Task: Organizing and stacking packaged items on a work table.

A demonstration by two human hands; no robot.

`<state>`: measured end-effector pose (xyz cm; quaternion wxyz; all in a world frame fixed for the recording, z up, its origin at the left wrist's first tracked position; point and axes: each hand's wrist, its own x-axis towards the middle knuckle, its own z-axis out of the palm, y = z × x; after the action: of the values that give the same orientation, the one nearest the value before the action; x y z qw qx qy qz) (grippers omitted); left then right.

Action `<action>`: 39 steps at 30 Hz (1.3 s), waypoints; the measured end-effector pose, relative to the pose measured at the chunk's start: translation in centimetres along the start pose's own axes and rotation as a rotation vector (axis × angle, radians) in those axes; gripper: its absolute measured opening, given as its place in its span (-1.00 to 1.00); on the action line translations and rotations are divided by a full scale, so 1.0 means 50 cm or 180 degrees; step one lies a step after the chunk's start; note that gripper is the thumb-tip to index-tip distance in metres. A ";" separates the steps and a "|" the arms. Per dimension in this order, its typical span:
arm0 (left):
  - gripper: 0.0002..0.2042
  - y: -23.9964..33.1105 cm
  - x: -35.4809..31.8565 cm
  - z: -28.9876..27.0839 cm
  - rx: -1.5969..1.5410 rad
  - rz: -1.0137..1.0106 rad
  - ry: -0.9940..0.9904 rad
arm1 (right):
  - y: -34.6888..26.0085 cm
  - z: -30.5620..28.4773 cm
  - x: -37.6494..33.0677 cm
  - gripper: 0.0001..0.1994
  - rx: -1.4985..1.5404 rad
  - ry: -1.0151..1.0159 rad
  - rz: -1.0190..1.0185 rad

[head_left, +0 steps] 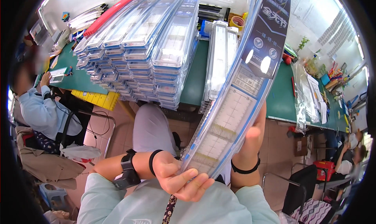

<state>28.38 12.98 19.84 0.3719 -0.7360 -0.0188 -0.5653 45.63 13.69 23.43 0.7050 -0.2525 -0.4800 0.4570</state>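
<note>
A long clear plastic case [227, 118] slants up in front of me, with blue edges, a dark blue printed panel at its upper part and a white gridded sheet inside. My left hand [182, 179] is closed round its lower end, fingers wrapped under the near edge. Along its right side, my right hand [252, 136] grips it; part of that hand is hidden behind the case. A tall stack of similar cases [168, 57] stands on the green table to the left. A smaller pile of narrow white cases [217, 55] lies just behind the held one.
The green table [194, 83] runs across in front. A red strip [113, 12] lies on the stack, and a yellow tape roll [236, 21] is at the back. Clear plastic sleeves [301, 91] lie at right. A co-worker [45, 110] sits at left; a black chair [301, 188] stands at right.
</note>
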 end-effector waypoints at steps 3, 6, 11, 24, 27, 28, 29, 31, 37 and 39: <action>-0.88 0.009 -0.001 0.002 -0.0182 -0.0117 -0.0106 | 0.003 -0.012 -0.002 -0.07 -0.0081 -0.0384 -0.0223; -0.87 0.006 -0.004 0.001 -0.0193 -0.0172 -0.0227 | -0.004 -0.009 0.001 -0.16 -0.0150 -0.0472 0.0090; -0.84 0.002 0.013 -0.005 -0.0788 -0.0779 -0.1226 | 0.016 0.040 0.008 -0.39 0.0316 -0.0032 0.0792; -0.48 -0.013 -0.004 0.005 -0.2216 -0.2215 -0.2336 | 0.122 0.005 0.017 -0.55 0.0488 0.0196 0.1978; -0.47 -0.020 -0.009 0.011 -0.2359 -0.2294 -0.2220 | 0.135 -0.003 0.016 -0.55 0.0338 0.0181 0.2000; -0.47 -0.021 -0.012 0.014 -0.2358 -0.2275 -0.2218 | 0.151 -0.011 0.012 -0.59 0.0251 0.0346 0.1970; -0.47 -0.023 -0.014 0.017 -0.2379 -0.2325 -0.2182 | 0.159 -0.014 0.011 -0.62 0.0165 0.0514 0.1938; -0.48 -0.024 -0.024 0.021 -0.2396 -0.2376 -0.2145 | 0.157 -0.005 0.017 -0.66 0.0310 0.0550 0.2025; -0.46 -0.034 -0.070 0.031 -0.2393 -0.2889 -0.1972 | 0.181 -0.007 0.007 -0.65 0.0712 0.0367 0.2150; -0.46 -0.028 -0.082 0.027 -0.2367 -0.3092 -0.1937 | 0.205 -0.012 0.000 -0.65 0.0804 0.0388 0.2112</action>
<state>27.39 16.40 16.99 -0.2234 -0.8491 -0.2552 -0.4049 42.07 18.39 15.03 0.5712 -0.3323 -0.2686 0.7008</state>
